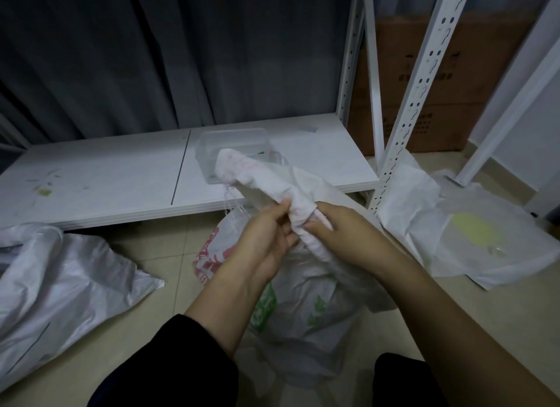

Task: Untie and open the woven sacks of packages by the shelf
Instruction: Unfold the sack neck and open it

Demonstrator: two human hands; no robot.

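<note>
A white woven sack (306, 309) with red and green print stands on the floor in front of me. Its top is twisted into a thick neck (266, 179) that rises toward the shelf. My left hand (266, 237) pinches the neck from the left with thumb and fingers. My right hand (339, 228) grips the same twisted part from the right, fingers curled round it. Loose threads hang from the neck's left edge.
A low white shelf board (121, 176) carries a clear plastic tub (233, 146). White metal uprights (415, 97) stand at right, with a cardboard box (436, 73) behind. Another white sack (60, 285) lies at left, and a flat one with a yellow patch (472, 231) at right. Dark curtain behind.
</note>
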